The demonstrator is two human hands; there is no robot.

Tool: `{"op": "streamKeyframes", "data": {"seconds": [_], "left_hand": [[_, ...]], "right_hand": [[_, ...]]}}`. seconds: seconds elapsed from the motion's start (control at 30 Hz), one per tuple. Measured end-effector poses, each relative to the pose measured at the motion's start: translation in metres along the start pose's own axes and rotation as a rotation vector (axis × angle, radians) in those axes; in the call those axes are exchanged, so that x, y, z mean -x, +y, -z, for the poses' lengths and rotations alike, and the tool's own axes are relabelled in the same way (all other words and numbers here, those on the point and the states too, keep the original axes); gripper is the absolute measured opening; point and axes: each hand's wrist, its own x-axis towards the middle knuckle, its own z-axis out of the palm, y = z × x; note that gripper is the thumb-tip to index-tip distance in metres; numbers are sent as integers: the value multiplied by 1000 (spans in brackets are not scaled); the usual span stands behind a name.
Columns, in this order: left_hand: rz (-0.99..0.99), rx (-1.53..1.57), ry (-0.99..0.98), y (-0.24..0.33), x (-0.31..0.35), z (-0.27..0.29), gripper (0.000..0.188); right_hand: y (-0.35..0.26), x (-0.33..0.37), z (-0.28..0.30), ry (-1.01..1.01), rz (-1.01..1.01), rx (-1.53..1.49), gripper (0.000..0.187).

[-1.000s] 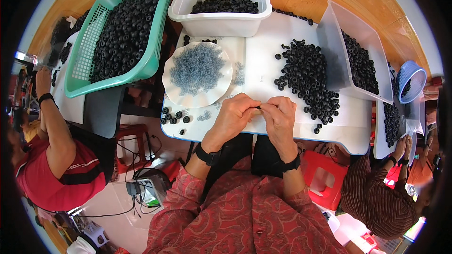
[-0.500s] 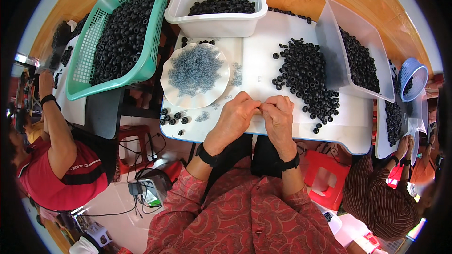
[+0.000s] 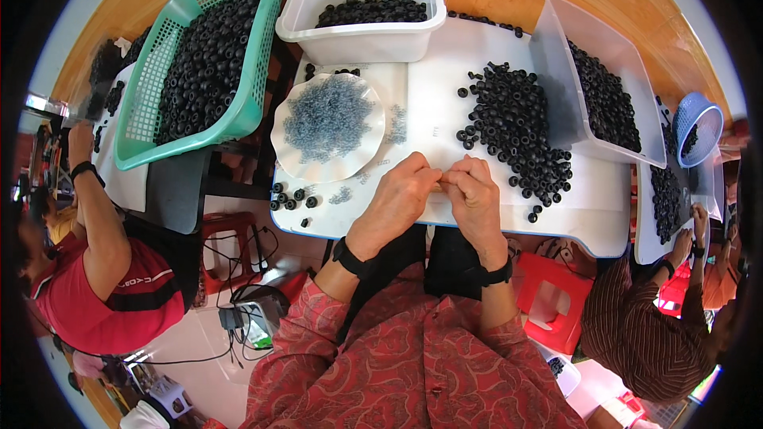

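Note:
My left hand (image 3: 400, 197) and my right hand (image 3: 474, 197) meet fingertip to fingertip just above the table's near edge. Both are closed in a pinch, and whatever sits between the fingers is too small and covered to name. Left of my hands, a white scalloped plate (image 3: 284, 154) carries a heap of small translucent grey-blue rings (image 3: 330, 119), with a few more scattered beside it. To the right spreads a loose pile of black ring-shaped parts (image 3: 513, 123). Several black pieces (image 3: 289, 204) lie at the table's left front corner.
At the back stands a white tub (image 3: 362, 46) of black parts. A green basket (image 3: 262, 83) full of them is at the left, a translucent bin (image 3: 560, 48) at the right. People in a red shirt (image 3: 119, 294) and a striped top (image 3: 644, 334) sit either side; red stool (image 3: 576, 294).
My hands stay together at almost the same spot, with the fingers shifting slightly. At the right, the neighbouring person's hands have moved apart.

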Motion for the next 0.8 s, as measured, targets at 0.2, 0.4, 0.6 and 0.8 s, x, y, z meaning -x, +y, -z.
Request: {"op": "streamKeyframes", "data": {"seconds": [0.2,0.4,0.6,0.8], "left_hand": [[-22,-86,-78,8,-6,-1,17],[-30,-3,-58,12,-5,-2,19],[8,65,-89,13,-2,2,21],[-32,23,-83,4,2,-9,22]], "right_hand": [[-16,4,6,136,-128,-64,15],[-51,-6,-7,99,91,-204,31],[-51,-9,-21,-7,157,-264,43],[-45,-5,-26,-8,100,-285,37]]}}
